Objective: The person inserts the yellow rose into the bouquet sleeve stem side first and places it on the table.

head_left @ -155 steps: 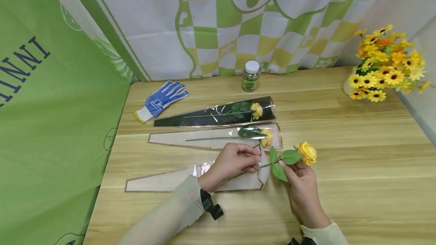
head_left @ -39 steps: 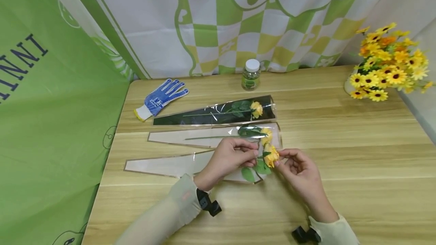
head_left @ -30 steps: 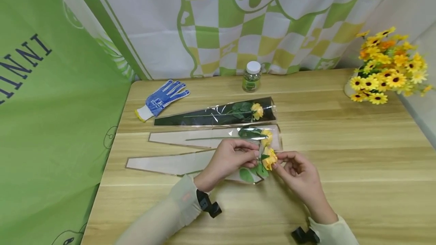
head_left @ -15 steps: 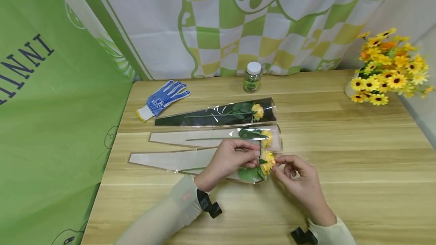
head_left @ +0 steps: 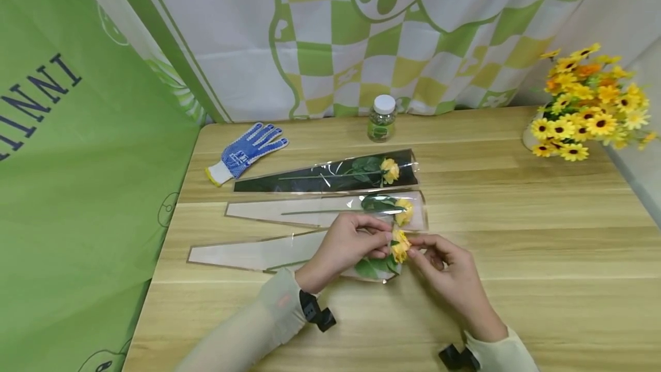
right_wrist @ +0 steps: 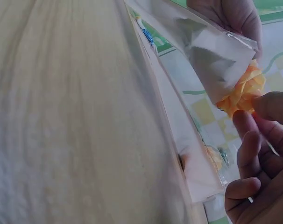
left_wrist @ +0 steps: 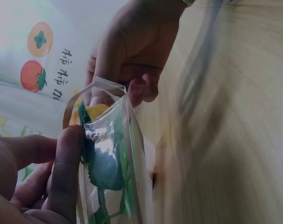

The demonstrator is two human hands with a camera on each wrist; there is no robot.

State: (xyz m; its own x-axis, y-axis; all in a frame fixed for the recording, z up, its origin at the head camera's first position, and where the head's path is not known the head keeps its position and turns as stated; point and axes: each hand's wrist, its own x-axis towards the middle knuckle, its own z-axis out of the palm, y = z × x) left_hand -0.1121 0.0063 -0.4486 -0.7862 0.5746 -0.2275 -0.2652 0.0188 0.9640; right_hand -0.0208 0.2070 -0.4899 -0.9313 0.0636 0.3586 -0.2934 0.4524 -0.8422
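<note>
A yellow rose (head_left: 399, 247) has its stem and leaves inside a clear-fronted, white-backed flower sleeve (head_left: 242, 254). Its bloom sits at the sleeve's wide mouth, partly sticking out, as the right wrist view shows with the bloom (right_wrist: 246, 91). My left hand (head_left: 351, 245) pinches the sleeve's edge at the mouth between thumb and fingers. With thumb and index finger my right hand (head_left: 449, 268) pinches the bloom's petals from the right. In the left wrist view green leaves (left_wrist: 106, 168) show through the film. The left forearm and hand hide part of the sleeve.
Behind lie a second white sleeve (head_left: 258, 210) and a black one (head_left: 258, 183), each holding a yellow rose. A blue-and-white glove (head_left: 245, 151), a white-capped jar (head_left: 382, 119) and a pot of yellow flowers (head_left: 583, 105) stand or lie farther back on the table (head_left: 568, 245).
The rose has moved left into the sleeve, from lying mostly outside it to only the bloom at the mouth. My right hand has followed it left, shifting from stem to bloom.
</note>
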